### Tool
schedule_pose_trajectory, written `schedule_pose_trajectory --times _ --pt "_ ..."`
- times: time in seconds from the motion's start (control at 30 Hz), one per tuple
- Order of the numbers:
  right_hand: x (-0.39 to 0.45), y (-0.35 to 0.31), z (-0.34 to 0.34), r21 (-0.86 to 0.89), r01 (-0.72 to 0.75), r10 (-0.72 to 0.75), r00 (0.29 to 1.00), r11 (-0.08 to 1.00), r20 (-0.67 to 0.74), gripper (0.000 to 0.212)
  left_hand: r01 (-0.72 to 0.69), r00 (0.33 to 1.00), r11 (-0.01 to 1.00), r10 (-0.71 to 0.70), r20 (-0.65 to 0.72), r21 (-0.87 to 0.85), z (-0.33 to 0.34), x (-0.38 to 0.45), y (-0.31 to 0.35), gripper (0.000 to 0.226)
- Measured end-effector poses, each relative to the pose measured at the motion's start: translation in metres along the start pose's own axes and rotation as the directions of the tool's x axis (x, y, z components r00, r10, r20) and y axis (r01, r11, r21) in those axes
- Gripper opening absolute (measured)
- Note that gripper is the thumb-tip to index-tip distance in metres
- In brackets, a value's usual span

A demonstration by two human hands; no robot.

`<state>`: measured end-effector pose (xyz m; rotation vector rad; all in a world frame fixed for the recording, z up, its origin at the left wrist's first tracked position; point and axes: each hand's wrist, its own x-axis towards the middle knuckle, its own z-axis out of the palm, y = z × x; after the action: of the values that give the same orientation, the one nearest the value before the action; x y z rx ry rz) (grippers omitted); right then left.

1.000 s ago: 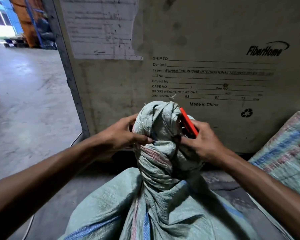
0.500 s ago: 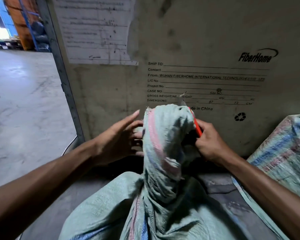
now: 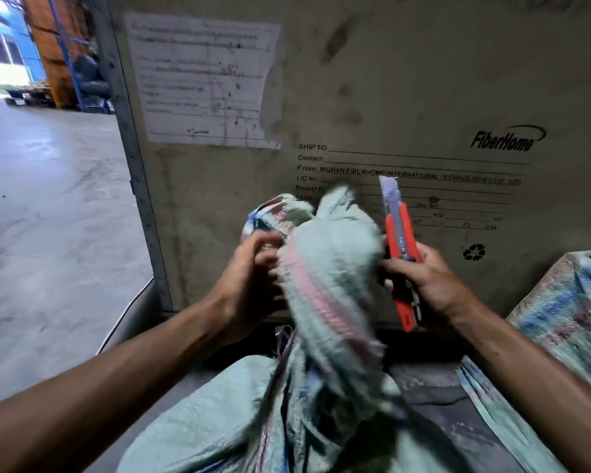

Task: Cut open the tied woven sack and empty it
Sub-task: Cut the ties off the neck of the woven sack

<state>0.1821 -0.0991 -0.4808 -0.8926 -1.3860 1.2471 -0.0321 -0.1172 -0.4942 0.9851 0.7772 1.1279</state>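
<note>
Here, reading from nine o'clock across, the bare concrete floor (image 3: pixel 48 233) gives way to the left hand (image 3: pixel 249 285), which sits at the sack's neck with fingers curled loosely against the cloth. The picture is blurred there, so whether it pinches the fabric or only paws at it cannot be told; its place suggests it is there to steady or pull the bunched top apart.

At the centre stands the woven sack (image 3: pixel 325 278), pale green with pink and blue stripes. Its gathered neck rises toward twelve o'clock between the two hands while the body spreads toward six o'clock. The neck looks loosened and flaring at the tip. No tie is visible, though blur leaves this unsure.

Just toward three o'clock of the neck, the right hand (image 3: pixel 434 285) is wrapped around an orange utility knife (image 3: pixel 401 257), fingers closed on the handle. The blade is extended and points up toward twelve o'clock, clear of the cloth and away from the other hand, likely a safe carry while the left works the opening.

Behind it all stands a big printed crate (image 3: pixel 406 97), and at three o'clock lies a second striped sack (image 3: pixel 570 302), apart from the hands.
</note>
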Motion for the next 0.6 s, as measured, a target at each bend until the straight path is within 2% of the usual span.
schedule_pose_trajectory --times 0.03,0.07,0.13,0.17,0.2,0.27,0.33,0.4,0.43,0.47,0.53,0.6 --pt "-0.002 -0.002 0.006 -0.004 0.025 -0.025 0.999 1.0 0.046 0.024 0.05 0.999 0.995 -0.049 0.017 -0.084 -0.002 0.002 0.001 0.05" --pt "-0.004 -0.003 0.01 -0.017 0.048 -0.047 0.996 0.999 0.075 0.026 0.08 0.997 0.991 -0.076 0.033 -0.11 -0.004 0.002 0.002 0.059" --pt "-0.005 -0.002 0.017 -0.071 0.069 -0.061 0.992 0.995 0.108 0.027 0.114 0.993 0.988 -0.112 0.026 -0.101 -0.002 -0.004 0.005 0.047" --pt "-0.005 -0.004 0.02 -0.122 0.079 -0.065 0.991 0.989 0.115 0.026 0.14 0.99 0.985 -0.142 -0.007 -0.099 -0.003 -0.007 0.007 0.036" --pt "-0.004 -0.004 0.021 -0.161 0.085 -0.071 0.994 0.983 0.087 0.024 0.142 0.988 0.986 -0.147 -0.047 -0.091 -0.004 -0.007 0.01 0.034" --pt "-0.002 -0.008 0.023 -0.16 0.078 -0.079 0.997 0.984 0.004 0.017 0.004 0.977 1.0 -0.008 -0.214 -0.018 -0.014 0.001 0.016 0.046" --pt "-0.002 -0.017 0.025 -0.11 0.072 -0.078 0.996 0.991 -0.05 0.005 -0.181 0.927 0.97 0.224 -0.3 0.164 -0.021 0.006 0.026 0.059" --pt "-0.003 -0.028 0.029 -0.184 0.093 -0.107 0.992 0.978 -0.068 0.033 -0.28 0.892 0.914 0.361 -0.272 0.295 -0.025 0.007 0.032 0.075" --pt "-0.004 -0.032 0.032 -0.232 0.104 -0.122 0.99 0.967 -0.066 0.042 -0.292 0.889 0.899 0.381 -0.254 0.327 -0.023 0.006 0.033 0.081" --pt "-0.007 -0.036 0.038 -0.264 0.114 -0.133 0.99 0.958 -0.056 0.041 -0.292 0.892 0.897 0.381 -0.243 0.332 -0.018 0.004 0.034 0.081" --pt "-0.012 -0.036 0.049 -0.271 0.125 -0.126 0.992 0.955 0.011 0.031 -0.287 0.899 0.91 0.364 -0.245 0.298 -0.007 0.004 0.035 0.058" --pt "-0.013 -0.032 0.055 -0.301 0.127 -0.115 0.992 0.945 0.058 0.034 -0.188 0.949 0.97 0.22 -0.226 0.156 -0.003 0.004 0.043 0.022"
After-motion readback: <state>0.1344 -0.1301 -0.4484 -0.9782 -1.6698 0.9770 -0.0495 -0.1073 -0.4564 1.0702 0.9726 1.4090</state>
